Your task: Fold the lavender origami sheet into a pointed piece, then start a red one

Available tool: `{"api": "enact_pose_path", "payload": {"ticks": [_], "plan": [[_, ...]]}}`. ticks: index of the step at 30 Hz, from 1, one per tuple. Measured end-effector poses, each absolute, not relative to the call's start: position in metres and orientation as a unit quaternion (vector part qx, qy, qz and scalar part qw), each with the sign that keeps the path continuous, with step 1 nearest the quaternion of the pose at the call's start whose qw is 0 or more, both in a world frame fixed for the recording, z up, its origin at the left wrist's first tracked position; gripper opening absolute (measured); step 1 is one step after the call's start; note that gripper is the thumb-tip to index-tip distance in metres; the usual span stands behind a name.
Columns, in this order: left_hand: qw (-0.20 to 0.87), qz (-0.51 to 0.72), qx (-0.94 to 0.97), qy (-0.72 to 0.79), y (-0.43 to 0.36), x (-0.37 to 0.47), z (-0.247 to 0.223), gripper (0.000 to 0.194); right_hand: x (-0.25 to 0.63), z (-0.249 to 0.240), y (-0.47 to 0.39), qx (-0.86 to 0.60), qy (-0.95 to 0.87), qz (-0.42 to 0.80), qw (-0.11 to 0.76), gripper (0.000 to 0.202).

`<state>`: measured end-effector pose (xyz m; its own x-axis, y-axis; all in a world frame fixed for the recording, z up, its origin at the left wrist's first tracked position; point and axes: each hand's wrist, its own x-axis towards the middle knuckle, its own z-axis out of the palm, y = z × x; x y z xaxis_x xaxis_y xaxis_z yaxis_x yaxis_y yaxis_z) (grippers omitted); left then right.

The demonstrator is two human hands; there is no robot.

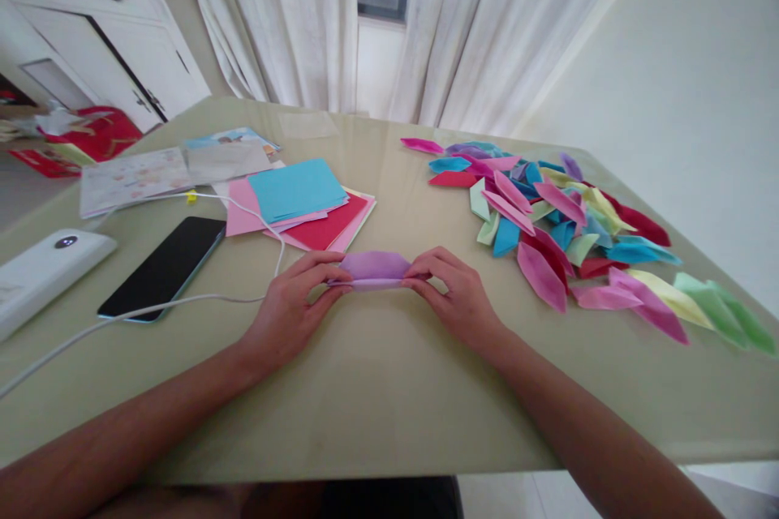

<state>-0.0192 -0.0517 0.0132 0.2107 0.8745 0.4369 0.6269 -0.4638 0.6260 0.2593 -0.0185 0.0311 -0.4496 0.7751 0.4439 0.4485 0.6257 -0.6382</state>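
A purple folded paper (pixel 376 268) lies across the middle of the view, its near edge turned up in a narrow strip. My left hand (pixel 298 300) pinches its left end between thumb and fingers. At the opposite end, my right hand (pixel 454 292) is closed on the paper in the same way. Just beyond my left hand sits a stack of coloured paper squares, with blue sheets (pixel 298 190) on top and a red sheet (pixel 325 225) and pink ones under them. To the right spreads a heap of folded paper pieces (pixel 541 272) in pink, blue, green, yellow and red.
A black-screened phone (pixel 164 268) rests at the left, crossed by a white cable (pixel 182 302). Beside it is a white power bank (pixel 52 268). Printed sheets (pixel 137 178) lie at the far left of the table (pixel 389 389). Curtains (pixel 292 24) hang behind.
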Motion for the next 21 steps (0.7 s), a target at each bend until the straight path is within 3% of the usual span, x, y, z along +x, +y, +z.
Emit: {"api": "enact_pose_path", "payload": {"ticks": [21], "plan": [[0.152, 0.374, 0.761, 0.508, -0.0516, -0.0194, 0.0144, 0.017, 0.2628, 0.0269, -0.0189, -0.36, -0.869, 0.168, 0.295, 0.016]]}}
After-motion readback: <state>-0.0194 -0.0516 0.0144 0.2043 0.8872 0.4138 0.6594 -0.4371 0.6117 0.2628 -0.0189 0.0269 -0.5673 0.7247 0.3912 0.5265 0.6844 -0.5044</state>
